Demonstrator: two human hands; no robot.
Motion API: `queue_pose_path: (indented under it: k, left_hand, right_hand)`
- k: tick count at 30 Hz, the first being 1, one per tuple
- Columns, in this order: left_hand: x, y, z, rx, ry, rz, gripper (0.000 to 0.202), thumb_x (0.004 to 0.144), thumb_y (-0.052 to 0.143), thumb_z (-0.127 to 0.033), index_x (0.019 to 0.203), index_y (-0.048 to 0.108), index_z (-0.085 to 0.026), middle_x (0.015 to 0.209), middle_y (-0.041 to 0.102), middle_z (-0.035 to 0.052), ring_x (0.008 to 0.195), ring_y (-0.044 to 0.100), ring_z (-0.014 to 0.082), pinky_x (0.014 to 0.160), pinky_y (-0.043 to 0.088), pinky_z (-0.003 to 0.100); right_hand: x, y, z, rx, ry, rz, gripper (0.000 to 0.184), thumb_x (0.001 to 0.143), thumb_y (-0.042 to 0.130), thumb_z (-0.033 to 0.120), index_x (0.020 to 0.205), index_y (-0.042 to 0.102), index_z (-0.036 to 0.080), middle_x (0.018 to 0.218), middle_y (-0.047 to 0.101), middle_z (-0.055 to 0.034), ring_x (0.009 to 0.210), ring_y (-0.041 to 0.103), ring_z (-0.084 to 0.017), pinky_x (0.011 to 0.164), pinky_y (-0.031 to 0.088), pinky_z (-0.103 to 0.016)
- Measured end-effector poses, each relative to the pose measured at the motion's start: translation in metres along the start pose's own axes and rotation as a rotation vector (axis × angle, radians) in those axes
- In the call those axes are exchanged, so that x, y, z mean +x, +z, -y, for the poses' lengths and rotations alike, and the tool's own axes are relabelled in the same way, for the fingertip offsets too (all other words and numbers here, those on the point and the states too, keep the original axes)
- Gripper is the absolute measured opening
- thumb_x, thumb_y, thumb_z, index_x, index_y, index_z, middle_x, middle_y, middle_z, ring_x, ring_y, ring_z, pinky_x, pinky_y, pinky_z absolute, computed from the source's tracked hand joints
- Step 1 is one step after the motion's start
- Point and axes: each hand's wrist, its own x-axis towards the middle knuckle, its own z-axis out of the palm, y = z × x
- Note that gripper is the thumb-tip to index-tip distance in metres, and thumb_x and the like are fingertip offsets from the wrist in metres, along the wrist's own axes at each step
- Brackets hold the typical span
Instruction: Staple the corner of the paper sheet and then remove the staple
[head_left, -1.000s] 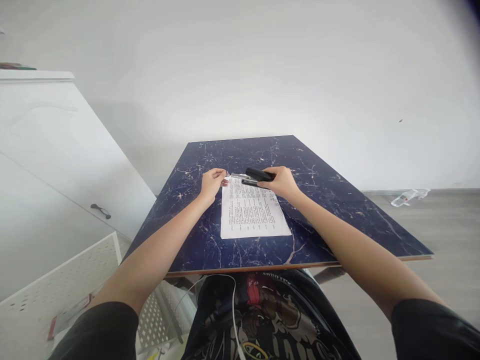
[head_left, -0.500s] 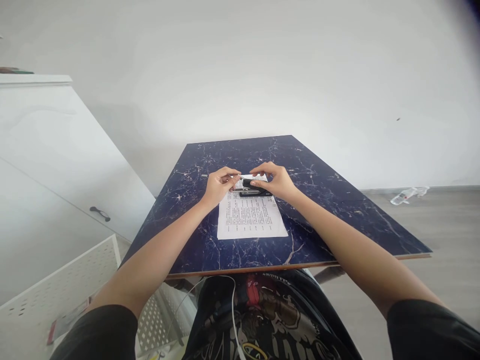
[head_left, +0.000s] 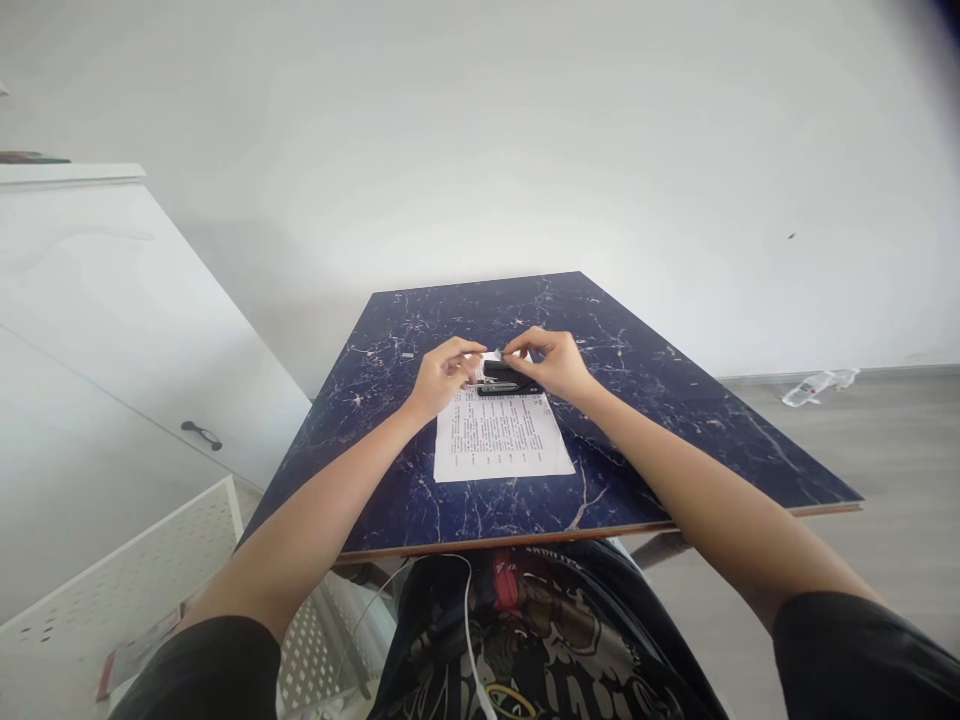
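A black stapler (head_left: 510, 383) lies across the upper part of a printed sheet of paper (head_left: 504, 440) on the dark blue table. My left hand (head_left: 442, 378) is at the stapler's left end, thumb and lower fingers closed against it. Its index finger reaches out above, apart from the thumb. Over the stapler's right part, my right hand (head_left: 553, 362) pinches a small silvery strip (head_left: 499, 354), which looks like staples, between thumb and fingers. The right palm hides the stapler's far right end.
A small grey piece (head_left: 407, 355) lies on the table (head_left: 637, 400) left of my hands. A white cabinet (head_left: 112, 300) stands at the left, with a white perforated rack (head_left: 150, 570) below. A clear plastic package (head_left: 817, 388) is on the floor at right. A white cable (head_left: 469, 620) hangs over my lap.
The silvery strip now shows at my right fingertips, which have closed together. My left thumb has drawn away from the index finger, and the hands are slightly farther apart.
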Motion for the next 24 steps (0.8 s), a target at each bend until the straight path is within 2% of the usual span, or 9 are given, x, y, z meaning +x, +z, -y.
queue_pose_path:
  k: [2,4,7,10,13,17,19,21,24]
  left_hand:
    - [0.007,-0.017,0.012,0.161,0.035,-0.128,0.024,0.095,0.064,-0.042,0.104,0.075,-0.023,0.105,0.069,0.0096,0.081,0.066,0.0198,0.075,0.054,0.034]
    - [0.013,-0.041,0.03,0.396,0.03,-0.217,0.015,0.093,0.065,-0.032,0.098,0.075,-0.022,0.105,0.069,0.0111,0.097,0.066,0.0256,0.093,0.052,0.039]
    - [0.019,-0.078,0.062,0.757,-0.115,-0.205,0.022,0.088,0.063,-0.019,0.107,0.073,-0.019,0.122,0.066,0.0173,0.122,0.059,0.0352,0.112,0.042,0.05]
    - [0.02,-0.098,0.087,0.933,-0.298,-0.185,0.037,0.086,0.062,-0.016,0.123,0.069,-0.016,0.14,0.06,0.0215,0.134,0.051,0.0408,0.116,0.035,0.058]
    - [0.022,-0.103,0.096,0.943,-0.317,-0.117,0.033,0.086,0.061,-0.015,0.117,0.071,-0.019,0.136,0.065,0.0194,0.13,0.056,0.0393,0.114,0.038,0.057]
    - [0.024,-0.104,0.092,0.944,-0.291,-0.098,0.014,0.082,0.066,-0.011,0.09,0.074,-0.021,0.108,0.072,0.0172,0.114,0.065,0.0373,0.108,0.043,0.052]
    - [0.025,-0.103,0.087,0.954,-0.28,-0.08,0.014,0.08,0.068,-0.008,0.08,0.07,-0.022,0.097,0.072,0.0155,0.108,0.066,0.0366,0.104,0.045,0.05]
    - [0.025,-0.101,0.083,0.959,-0.26,-0.055,0.017,0.079,0.067,-0.006,0.077,0.067,-0.022,0.092,0.071,0.0143,0.104,0.067,0.0364,0.101,0.046,0.049]
    - [0.023,-0.092,0.078,0.961,-0.214,-0.017,0.017,0.083,0.064,-0.006,0.086,0.066,-0.023,0.094,0.071,0.0141,0.099,0.068,0.0365,0.095,0.048,0.05]
  right_hand:
    - [0.005,-0.015,-0.021,-0.031,0.114,-0.079,0.019,0.085,0.072,0.04,0.09,0.078,0.022,0.092,0.077,-0.0068,0.081,0.068,-0.023,0.076,0.055,-0.039]
    - [0.009,-0.034,-0.049,-0.103,0.277,-0.135,0.017,0.081,0.075,0.037,0.085,0.077,0.021,0.089,0.077,-0.0071,0.083,0.071,-0.024,0.078,0.056,-0.039]
    - [0.007,-0.062,-0.096,-0.294,0.51,-0.155,0.011,0.071,0.081,0.03,0.073,0.076,0.02,0.075,0.075,-0.006,0.079,0.072,-0.025,0.081,0.056,-0.038]
    - [0.001,-0.08,-0.134,-0.349,0.65,-0.189,0.01,0.069,0.082,0.026,0.075,0.078,0.019,0.071,0.074,-0.0062,0.076,0.071,-0.025,0.08,0.056,-0.037]
    - [-0.002,-0.087,-0.158,-0.356,0.672,-0.25,0.014,0.071,0.08,0.026,0.082,0.081,0.016,0.076,0.076,-0.0083,0.077,0.07,-0.025,0.082,0.055,-0.036]
    - [-0.002,-0.089,-0.176,-0.404,0.68,-0.402,0.015,0.078,0.072,0.023,0.087,0.081,0.015,0.08,0.076,-0.0106,0.079,0.07,-0.026,0.087,0.054,-0.038]
    - [-0.002,-0.089,-0.18,-0.392,0.702,-0.453,0.016,0.079,0.071,0.025,0.086,0.081,0.016,0.08,0.076,-0.011,0.079,0.07,-0.026,0.086,0.054,-0.038]
    - [-0.002,-0.088,-0.181,-0.381,0.71,-0.462,0.016,0.079,0.071,0.027,0.085,0.081,0.016,0.081,0.076,-0.0109,0.079,0.07,-0.027,0.085,0.054,-0.038]
    - [-0.002,-0.085,-0.177,-0.38,0.697,-0.424,0.016,0.078,0.071,0.028,0.084,0.081,0.018,0.08,0.076,-0.0102,0.079,0.071,-0.027,0.084,0.054,-0.039]
